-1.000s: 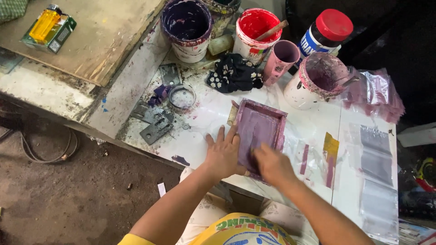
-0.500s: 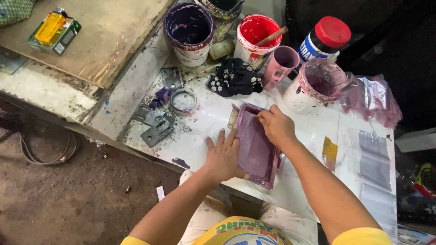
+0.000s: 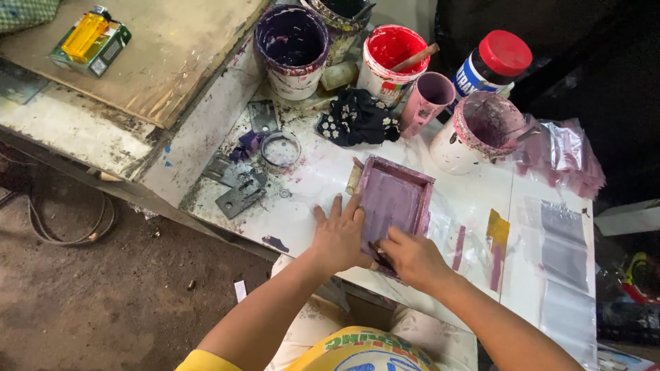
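Purple ink coats the small screen-printing frame (image 3: 393, 203), which lies flat near the middle of the white worktable (image 3: 309, 185). It looks light and stiff, a rectangular wooden rim around a taut mesh that I would judge delicate, and probably slick with wet ink, so the rim is the sensible place to hold it. The left hand (image 3: 339, 237) presses flat, fingers spread, along the frame's near-left edge at about 8 o'clock of it. The right hand (image 3: 411, 257) sits at the frame's 6 o'clock corner, fingers curled narrow around what seems a small dark squeegee, mostly hidden. At 12 o'clock stands a pink plastic cup (image 3: 429, 99), with a red paint bucket (image 3: 389, 58) at 11 and a purple-stained bucket (image 3: 294, 48) farther left. A crusted pink tub (image 3: 481, 130) is at 1 o'clock. Clear plastic bags (image 3: 564, 254) lie at 3 o'clock, glossy and limp. Grey metal brackets (image 3: 237, 185) lie at 9 o'clock.
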